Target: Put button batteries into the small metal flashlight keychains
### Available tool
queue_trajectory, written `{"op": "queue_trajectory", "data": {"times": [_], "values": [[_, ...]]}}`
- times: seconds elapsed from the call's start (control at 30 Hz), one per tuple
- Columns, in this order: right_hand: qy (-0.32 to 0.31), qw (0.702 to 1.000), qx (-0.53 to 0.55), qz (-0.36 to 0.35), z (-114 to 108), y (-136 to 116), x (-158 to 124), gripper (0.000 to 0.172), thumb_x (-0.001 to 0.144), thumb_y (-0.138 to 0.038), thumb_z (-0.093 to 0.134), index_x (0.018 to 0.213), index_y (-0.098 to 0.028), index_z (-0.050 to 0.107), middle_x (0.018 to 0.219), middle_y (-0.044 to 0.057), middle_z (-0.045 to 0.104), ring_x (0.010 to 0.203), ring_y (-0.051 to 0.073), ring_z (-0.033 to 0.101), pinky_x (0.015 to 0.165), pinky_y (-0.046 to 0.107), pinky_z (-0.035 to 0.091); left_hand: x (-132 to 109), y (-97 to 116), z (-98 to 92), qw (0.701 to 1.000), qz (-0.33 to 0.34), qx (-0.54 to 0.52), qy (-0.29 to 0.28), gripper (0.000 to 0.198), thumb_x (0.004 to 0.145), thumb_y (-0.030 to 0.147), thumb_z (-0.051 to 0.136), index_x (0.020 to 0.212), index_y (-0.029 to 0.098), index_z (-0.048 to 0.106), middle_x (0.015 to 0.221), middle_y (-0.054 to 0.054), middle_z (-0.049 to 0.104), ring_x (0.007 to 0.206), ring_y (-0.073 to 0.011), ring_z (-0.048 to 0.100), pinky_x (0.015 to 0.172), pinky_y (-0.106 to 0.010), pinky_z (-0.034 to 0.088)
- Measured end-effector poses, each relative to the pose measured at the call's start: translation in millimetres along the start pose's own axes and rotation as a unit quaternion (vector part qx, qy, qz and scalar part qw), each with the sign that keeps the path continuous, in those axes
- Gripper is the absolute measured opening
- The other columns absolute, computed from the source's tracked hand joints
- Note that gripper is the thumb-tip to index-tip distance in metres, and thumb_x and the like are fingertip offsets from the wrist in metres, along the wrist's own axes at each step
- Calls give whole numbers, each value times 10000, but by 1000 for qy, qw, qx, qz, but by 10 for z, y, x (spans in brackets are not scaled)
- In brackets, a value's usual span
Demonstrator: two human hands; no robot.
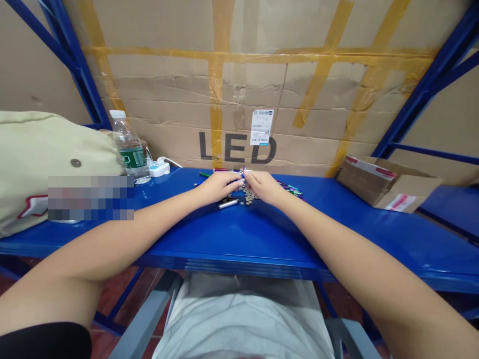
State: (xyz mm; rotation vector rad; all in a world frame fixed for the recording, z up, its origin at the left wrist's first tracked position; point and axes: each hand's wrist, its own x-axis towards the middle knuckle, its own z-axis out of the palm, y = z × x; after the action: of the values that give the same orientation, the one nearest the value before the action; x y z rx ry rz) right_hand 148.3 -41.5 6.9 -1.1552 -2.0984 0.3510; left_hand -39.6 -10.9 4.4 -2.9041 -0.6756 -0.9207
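Note:
Over the blue tabletop [232, 234] my left hand [219, 187] and my right hand [264, 187] meet, fingertips close together. Both are closed in a pinch around something small with a purplish tip; I cannot make out what it is. Beneath and between them lies a pile of small round silvery discs [250, 195], like coins or button cells. In front of my left hand rests a short silver cylinder [228, 203] beside a dark piece. Thin shiny coloured sticks, pen-like, [294, 188] lie past my right wrist, and more show behind my left hand.
At the left stand a water bottle [130, 149], a white plug adapter [159, 168] and a pale green bag [56, 144]. An open cardboard box [385, 182] sits at the right. A large taped carton [168, 109] marked LED walls off the back, between blue frame posts.

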Motion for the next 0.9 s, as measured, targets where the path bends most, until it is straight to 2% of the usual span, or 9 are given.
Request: {"op": "queue_trajectory", "data": {"times": [0.1, 0.27, 0.43, 0.5, 0.57, 0.63, 0.7, 0.8, 0.9], "values": [[0, 999, -40, -13, -28, -37, -9, 432, 958, -430, 319, 600, -208, 413, 577, -1, 486, 577, 136, 451, 591, 272, 349, -2, -7, 20, 1000, -3, -13, 10, 225, 936, 245, 499, 1067, 161, 661, 980, -75, 709, 881, -183, 643, 790, -297, 480], [-8, 992, 96, 78, -42, -146, -39, 435, 967, -422, 314, 588, -219, 380, 467, -42, 369, 441, 107, 345, 494, 259, 304, 0, 73, 18, 995, 24, 57, 84, 233, 943, 237, 486, 1084, 158, 654, 963, -99, 697, 897, -199, 633, 812, -326, 478], [-9, 977, 165, 135, -76, -190, -42, 417, 985, -459, 267, 658, -228, 381, 443, -58, 365, 379, 103, 313, 434, 250, 280, 70, 143, -32, 992, 32, 68, 99, 234, 940, 238, 479, 1047, 150, 667, 953, -106, 698, 885, -206, 632, 809, -331, 473], [-12, 992, 87, 96, -136, -166, -42, 437, 992, -471, 233, 694, -217, 428, 489, -28, 451, 420, 116, 399, 464, 254, 322, 90, 152, -54, 995, 1, 31, 91, 229, 934, 253, 493, 1028, 157, 678, 954, -93, 709, 885, -203, 639, 803, -320, 472], [-6, 998, -60, 9, -226, -133, -45, 417, 990, -458, 280, 751, -195, 499, 620, 24, 575, 546, 138, 513, 537, 259, 356, 97, 151, -75, 997, -35, -25, 67, 239, 935, 280, 494, 1024, 167, 685, 963, -73, 721, 882, -195, 646, 786, -302, 470], [-5, 974, -216, -74, -316, -105, -51, 331, 979, -406, 362, 831, -182, 555, 786, 65, 649, 689, 165, 571, 593, 263, 349, 91, 140, -87, 994, -64, -78, 35, 260, 933, 311, 492, 1035, 176, 689, 970, -52, 728, 877, -187, 650, 768, -283, 467], [-22, 939, -325, -106, -370, -88, -56, 270, 971, -350, 400, 876, -178, 585, 857, 79, 670, 745, 182, 583, 606, 267, 324, 76, 120, -88, 990, -87, -109, 7, 286, 928, 344, 491, 1046, 180, 693, 950, -36, 733, 855, -182, 651, 745, -269, 464], [-44, 917, -383, -101, -354, -69, -54, 270, 971, -307, 398, 860, -169, 602, 819, 75, 671, 720, 178, 576, 608, 267, 304, 44, 83, -69, 988, -93, -120, -9, 307, 920, 371, 493, 1025, 175, 703, 933, -34, 736, 840, -182, 652, 726, -261, 458], [-45, 935, -334, -113, -279, -49, -42, 322, 986, -309, 350, 843, -163, 598, 796, 64, 659, 706, 158, 556, 629, 258, 317, 26, 71, -45, 993, -73, -97, 7, 277, 912, 341, 504, 1009, 181, 710, 968, -43, 737, 880, -187, 656, 756, -268, 455]]}}
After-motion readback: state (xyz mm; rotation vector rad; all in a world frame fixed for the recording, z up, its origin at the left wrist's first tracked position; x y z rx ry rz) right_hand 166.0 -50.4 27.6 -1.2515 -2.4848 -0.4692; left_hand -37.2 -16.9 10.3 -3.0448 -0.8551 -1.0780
